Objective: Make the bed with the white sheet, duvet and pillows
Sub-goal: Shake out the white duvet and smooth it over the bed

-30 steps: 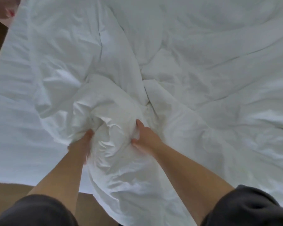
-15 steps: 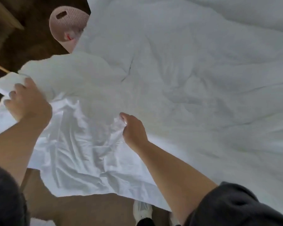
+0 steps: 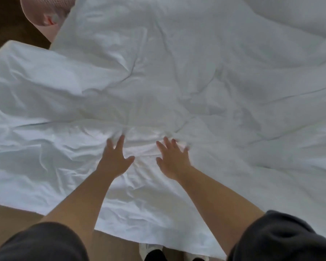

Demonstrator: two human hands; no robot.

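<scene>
The white duvet (image 3: 215, 81) lay spread over the bed, filling nearly the whole view, puffy and creased, with long folds running across its far and right parts. Nearer the person, a thinner, flatter stretch of white cloth (image 3: 36, 166) reached to the near edge and hung over it. Whether this was the sheet or the duvet's own border could not be told.

Both hands lay palm down on that flat stretch, close to where the puffy part began. The left hand (image 3: 114, 160) had its fingers (image 3: 120, 142) straight and spread, thumb out to the side, the tips touching a small ridge of bunched fabric. The right hand (image 3: 172, 162) was just beside it, a strip of cloth between them, its fingers (image 3: 167, 143) also splayed and flat; the outer fingertips were blurred against the wrinkles. Neither hand gripped anything. Dark sleeves (image 3: 282, 240) covered the upper arms.

At the far left corner, a pink round thing (image 3: 43, 14) with a mesh top stood on the dark floor (image 3: 6, 25), partly hidden behind the duvet's edge; what it was could not be made out. Below the hanging edge showed a tan surface (image 3: 11, 215) and, between the arms, the toe of a white shoe (image 3: 149, 248).
</scene>
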